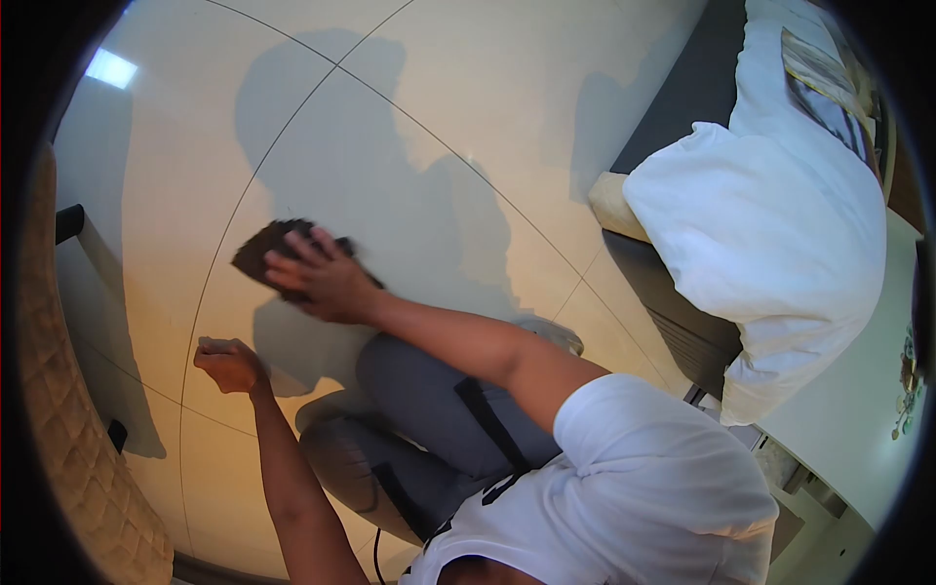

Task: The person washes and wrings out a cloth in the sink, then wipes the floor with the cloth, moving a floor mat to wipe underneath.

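Observation:
My right hand (330, 280) lies over a dark brown cloth (255, 255) on the tiled floor, its fingers spread across the top. The cloth has a ragged, fuzzy edge and sticks out on both sides of the hand; both look slightly blurred. Lower and to the left, my left hand (230, 367) is closed in a fist near the floor, apart from the cloth. Whatever is inside that fist, if anything, is hidden.
My bent knees (409, 390) are close below the cloth. A quilted tan piece of furniture (97, 458) runs along the left edge. At right, white bedding (770, 224) hangs over a dark base (663, 302), beside a white surface (838, 439).

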A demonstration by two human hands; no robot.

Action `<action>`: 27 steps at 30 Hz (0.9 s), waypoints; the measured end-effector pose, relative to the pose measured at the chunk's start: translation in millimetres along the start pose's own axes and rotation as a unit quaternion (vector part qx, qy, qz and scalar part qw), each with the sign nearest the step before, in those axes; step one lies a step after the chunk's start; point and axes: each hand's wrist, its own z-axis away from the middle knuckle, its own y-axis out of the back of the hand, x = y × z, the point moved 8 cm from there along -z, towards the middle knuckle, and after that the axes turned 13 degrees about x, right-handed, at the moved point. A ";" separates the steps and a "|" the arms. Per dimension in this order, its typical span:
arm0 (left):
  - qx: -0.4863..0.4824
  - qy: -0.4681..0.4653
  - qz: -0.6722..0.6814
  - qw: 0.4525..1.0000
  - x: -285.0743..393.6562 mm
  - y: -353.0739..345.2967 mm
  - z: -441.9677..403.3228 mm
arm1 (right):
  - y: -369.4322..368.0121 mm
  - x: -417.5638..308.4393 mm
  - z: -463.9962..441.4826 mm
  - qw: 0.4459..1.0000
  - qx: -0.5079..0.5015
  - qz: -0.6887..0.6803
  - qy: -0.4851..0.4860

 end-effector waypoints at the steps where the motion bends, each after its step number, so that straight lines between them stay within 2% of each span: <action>1: 0.002 0.005 0.006 1.000 -1.9 -0.5 0.3 | 9.8 16.9 15.5 0.999 -0.019 -0.003 -0.031; 3: 0.009 0.000 0.027 1.000 -2.9 -2.0 0.3 | 55.2 67.7 63.2 0.984 0.006 0.096 -0.150; 4: -0.001 0.018 0.032 0.999 -3.7 -2.3 0.6 | 80.0 90.7 99.0 0.966 0.049 0.203 -0.152; 6: -0.010 0.044 0.036 0.998 -5.6 -1.7 3.6 | 138.6 149.3 178.4 0.925 0.158 0.195 -0.286; 7: -0.018 0.037 0.028 0.999 -5.0 -2.5 3.5 | 165.1 174.2 209.3 0.894 0.169 0.265 -0.319; 8: -0.024 0.031 0.021 0.999 -4.7 -2.9 2.5 | 183.1 203.5 239.9 0.834 0.200 0.337 -0.388; 9: -0.013 0.038 0.018 0.999 -8.0 -3.1 3.4 | 192.4 235.1 253.5 0.757 0.185 0.412 -0.473; 11: -0.016 -0.001 0.040 0.999 -11.5 -10.8 6.6 | 202.6 278.7 226.0 0.670 0.172 0.429 -0.581; 13: -0.008 0.023 0.047 0.999 -16.0 -14.2 7.6 | 193.5 304.4 149.0 0.723 0.201 0.406 -0.522; 15: -0.011 0.054 0.090 0.994 -12.6 -9.4 4.8 | 150.1 292.6 42.7 0.821 0.213 0.380 -0.370; 17: -0.027 0.113 0.104 0.988 -13.9 -9.6 2.3 | 89.3 219.8 -69.9 0.920 0.197 0.261 -0.217; 19: 0.015 0.098 0.163 0.982 -9.0 -2.0 1.7 | 13.6 120.3 -130.2 0.941 0.230 0.237 -0.071; 22: 0.040 0.113 0.190 0.975 -13.4 -5.7 4.2 | -80.1 -25.4 -164.4 0.988 0.095 0.114 0.048; 23: 0.031 0.129 0.245 0.960 -17.2 -11.9 6.9 | -105.9 -66.5 -159.8 0.991 0.044 0.088 0.092; 24: 0.021 0.142 0.302 0.942 -21.2 -15.6 6.0 | -122.7 -102.7 -143.3 0.987 0.036 0.038 0.149; 25: 0.027 0.148 0.299 0.942 -25.4 -11.6 2.2 | -127.8 -127.8 -134.5 0.978 0.028 -0.010 0.207; 27: 0.009 0.149 0.314 0.938 -35.3 -4.2 -4.1 | -135.0 -122.5 -138.0 0.967 0.014 -0.046 0.250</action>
